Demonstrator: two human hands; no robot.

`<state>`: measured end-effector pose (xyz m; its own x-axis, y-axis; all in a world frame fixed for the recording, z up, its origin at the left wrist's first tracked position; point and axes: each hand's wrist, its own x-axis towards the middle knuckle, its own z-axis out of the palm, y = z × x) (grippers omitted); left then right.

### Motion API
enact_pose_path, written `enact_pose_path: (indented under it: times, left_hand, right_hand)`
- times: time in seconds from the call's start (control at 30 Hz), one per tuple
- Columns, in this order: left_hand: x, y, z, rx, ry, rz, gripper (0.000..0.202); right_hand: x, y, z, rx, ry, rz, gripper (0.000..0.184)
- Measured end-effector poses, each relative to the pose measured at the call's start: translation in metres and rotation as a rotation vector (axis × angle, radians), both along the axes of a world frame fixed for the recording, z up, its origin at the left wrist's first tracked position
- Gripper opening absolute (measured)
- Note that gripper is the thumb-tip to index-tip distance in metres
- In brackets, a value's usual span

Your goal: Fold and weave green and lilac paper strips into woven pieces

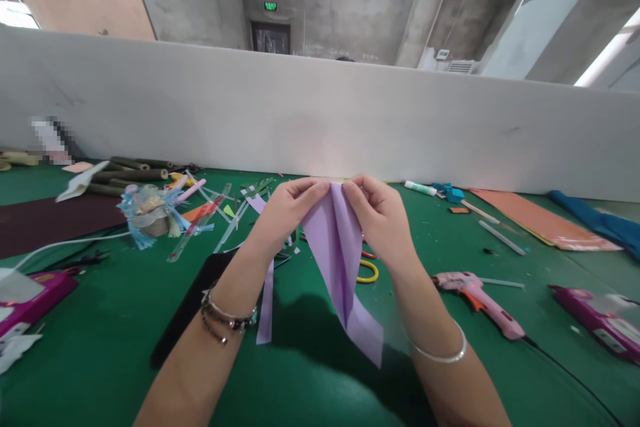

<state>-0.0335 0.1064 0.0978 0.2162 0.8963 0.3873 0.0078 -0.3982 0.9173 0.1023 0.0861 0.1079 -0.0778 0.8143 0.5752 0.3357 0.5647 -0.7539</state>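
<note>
A sheet of purple paper (330, 247) hangs folded between my two hands above the green table. My left hand (290, 207) pinches its top edge from the left, thumb and fingers closed. From the right, my right hand (377, 213) grips the same top edge close by. Lengthwise folds run down the paper, and its lower end spreads out to the right. Behind it, scissors with a yellow handle loop (369, 271) are partly hidden. Below my left wrist lie a narrow purple strip (265, 310) and a black flat object (187, 313), partly covered by my forearm.
A pink glue gun (483, 300) with a cord lies at right, near a magenta device (600, 323). Orange sheets (545, 217) and a glue stick (420, 187) lie further back. At left are a ruler (200, 221), bamboo pieces (130, 175) and paper scraps. A white partition (240, 107) bounds the table.
</note>
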Motion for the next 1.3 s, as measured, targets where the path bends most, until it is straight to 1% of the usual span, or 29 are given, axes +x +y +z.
enact_pose_path:
  times: [0.07,0.2,0.27,0.4,0.5,0.6,0.77,0.97,1.0,1.03,1.17,1.23,1.27,1.3]
  left_hand:
    - [0.002,-0.002,0.000,0.008,-0.033,0.010,0.033]
    - [0.002,-0.007,0.004,0.047,-0.019,0.114,0.035]
    - [0.000,-0.007,0.004,0.047,-0.040,0.145,0.034]
    - [-0.002,-0.002,0.001,0.037,-0.100,0.151,0.030]
    - [-0.002,0.002,-0.002,0.012,-0.118,0.160,0.031]
    - [-0.001,0.004,-0.004,0.007,-0.128,0.181,0.034]
    - [-0.001,0.005,-0.004,0.002,-0.110,0.204,0.032]
    - [-0.005,0.010,-0.005,0.075,-0.053,0.359,0.031]
    - [-0.006,0.011,-0.005,0.070,-0.053,0.347,0.032]
    - [-0.008,0.012,-0.005,0.053,-0.057,0.303,0.033]
    - [-0.015,0.017,-0.007,-0.037,-0.073,-0.011,0.043]
    - [-0.017,0.017,-0.007,-0.053,-0.016,-0.119,0.034]
    - [-0.016,0.017,-0.008,-0.055,0.024,-0.134,0.027]
    - [-0.014,0.015,-0.007,-0.051,0.060,-0.122,0.023]
  right_hand:
    - [0.000,0.001,-0.001,0.009,0.016,-0.017,0.023]
    - [-0.003,0.002,-0.004,0.034,-0.004,-0.052,0.022]
    - [-0.005,0.002,-0.006,0.033,-0.008,-0.066,0.022]
    - [-0.006,0.003,-0.009,0.038,0.001,-0.076,0.023]
    - [-0.006,0.005,-0.010,0.055,-0.004,-0.099,0.023]
    - [-0.007,0.007,-0.011,0.054,-0.013,-0.110,0.021]
    - [-0.008,0.011,-0.012,0.055,-0.020,-0.101,0.021]
    - [-0.001,0.014,-0.012,0.033,0.068,-0.110,0.023]
    - [0.000,0.015,-0.011,0.025,0.086,-0.108,0.023]
    - [0.000,0.015,-0.012,0.016,0.101,-0.101,0.023]
    - [0.002,0.018,-0.013,0.010,0.172,-0.120,0.025]
    - [0.003,0.021,-0.014,0.030,0.228,-0.159,0.026]
    - [0.004,0.022,-0.014,0.037,0.256,-0.172,0.026]
    - [0.004,0.023,-0.015,0.042,0.280,-0.179,0.026]
